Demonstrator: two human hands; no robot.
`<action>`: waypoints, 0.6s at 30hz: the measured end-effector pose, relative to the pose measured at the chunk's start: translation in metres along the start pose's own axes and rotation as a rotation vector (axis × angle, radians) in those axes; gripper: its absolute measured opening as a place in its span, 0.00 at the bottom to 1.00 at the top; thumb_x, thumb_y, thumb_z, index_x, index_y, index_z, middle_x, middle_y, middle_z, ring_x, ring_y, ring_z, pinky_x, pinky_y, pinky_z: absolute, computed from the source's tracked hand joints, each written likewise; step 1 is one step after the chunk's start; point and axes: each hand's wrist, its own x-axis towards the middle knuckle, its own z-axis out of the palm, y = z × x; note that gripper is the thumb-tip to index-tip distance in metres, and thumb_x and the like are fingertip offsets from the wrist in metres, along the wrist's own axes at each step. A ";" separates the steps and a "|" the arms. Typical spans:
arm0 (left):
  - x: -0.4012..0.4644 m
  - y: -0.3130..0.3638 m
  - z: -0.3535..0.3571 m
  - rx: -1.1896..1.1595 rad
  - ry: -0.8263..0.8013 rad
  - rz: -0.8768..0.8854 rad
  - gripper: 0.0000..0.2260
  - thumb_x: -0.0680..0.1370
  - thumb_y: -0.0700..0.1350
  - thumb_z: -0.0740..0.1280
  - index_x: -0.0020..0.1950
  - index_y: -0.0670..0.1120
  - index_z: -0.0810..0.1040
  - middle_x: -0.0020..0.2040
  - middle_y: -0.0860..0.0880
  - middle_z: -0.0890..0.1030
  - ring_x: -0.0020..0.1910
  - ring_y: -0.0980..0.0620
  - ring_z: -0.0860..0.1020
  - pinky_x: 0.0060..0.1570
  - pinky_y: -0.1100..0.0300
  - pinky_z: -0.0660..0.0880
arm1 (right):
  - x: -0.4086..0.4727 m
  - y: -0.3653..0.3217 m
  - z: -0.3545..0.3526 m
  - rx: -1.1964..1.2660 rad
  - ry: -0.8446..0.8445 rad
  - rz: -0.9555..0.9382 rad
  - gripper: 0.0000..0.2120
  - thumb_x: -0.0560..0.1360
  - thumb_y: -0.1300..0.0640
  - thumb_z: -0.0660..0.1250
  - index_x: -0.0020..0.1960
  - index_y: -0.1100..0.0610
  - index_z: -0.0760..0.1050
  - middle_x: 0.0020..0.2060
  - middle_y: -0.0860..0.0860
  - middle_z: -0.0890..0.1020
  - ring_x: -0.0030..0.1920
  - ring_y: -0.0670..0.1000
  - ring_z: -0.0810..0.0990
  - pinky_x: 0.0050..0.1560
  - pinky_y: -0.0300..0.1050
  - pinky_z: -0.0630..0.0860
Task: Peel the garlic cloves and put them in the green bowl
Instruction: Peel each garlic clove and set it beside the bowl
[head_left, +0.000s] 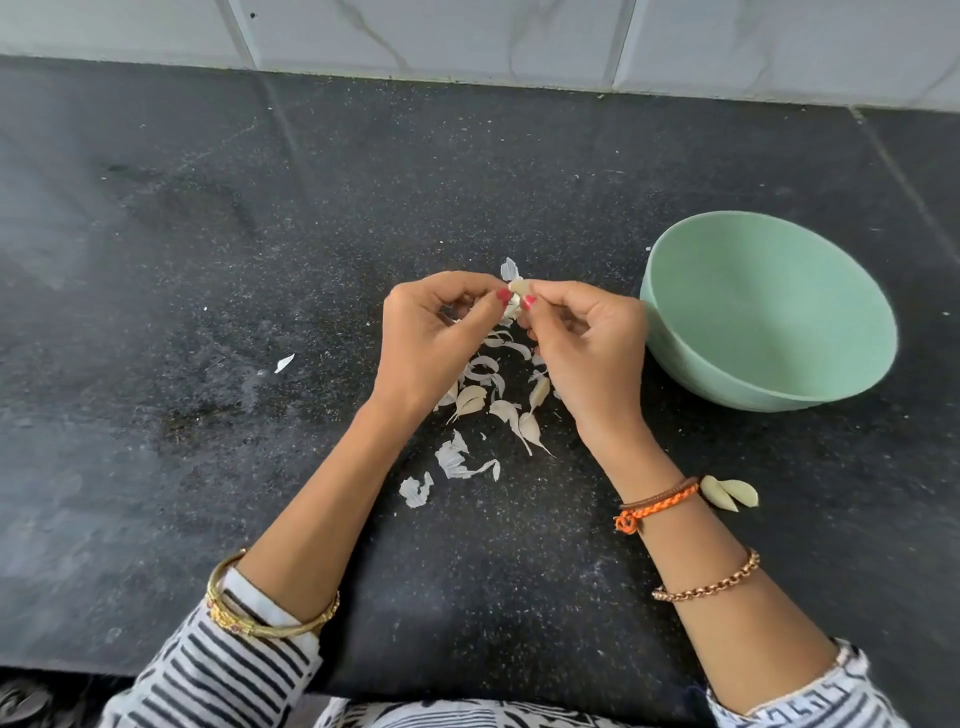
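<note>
My left hand (434, 338) and my right hand (584, 343) meet above the dark counter, both pinching one small garlic clove (519, 286) between thumbs and fingertips. A flake of white skin sticks up from it. Below the hands lie several unpeeled cloves (511, 408) among loose skins (457, 460). Two more cloves (730, 492) lie beside my right wrist. The green bowl (841, 306) stands just right of my right hand, and no clove shows inside it.
A black speckled counter (234, 260) spreads to the left and front. White marbled wall tiles (467, 36) run along its back edge. One stray skin flake (284, 362) lies left of the hands. The counter's front edge is near my sleeves.
</note>
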 end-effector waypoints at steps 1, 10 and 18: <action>0.000 0.000 0.000 0.003 0.002 0.003 0.05 0.72 0.42 0.68 0.45 0.48 0.82 0.39 0.49 0.83 0.40 0.41 0.80 0.43 0.48 0.77 | 0.000 0.001 0.000 -0.035 0.001 -0.031 0.08 0.73 0.66 0.66 0.49 0.62 0.82 0.38 0.49 0.83 0.37 0.45 0.82 0.41 0.42 0.80; 0.000 0.001 0.000 -0.179 -0.032 -0.090 0.05 0.69 0.38 0.67 0.37 0.45 0.81 0.31 0.56 0.81 0.31 0.61 0.75 0.34 0.67 0.71 | -0.001 0.003 -0.001 -0.207 0.033 -0.244 0.07 0.71 0.65 0.67 0.46 0.63 0.83 0.34 0.56 0.84 0.30 0.52 0.81 0.30 0.52 0.77; -0.001 0.002 0.005 -0.318 0.006 -0.167 0.14 0.69 0.28 0.65 0.28 0.43 0.72 0.21 0.57 0.72 0.23 0.63 0.68 0.27 0.71 0.65 | -0.002 0.006 0.001 -0.238 0.043 -0.353 0.07 0.70 0.66 0.68 0.47 0.64 0.82 0.35 0.56 0.84 0.30 0.52 0.81 0.29 0.50 0.76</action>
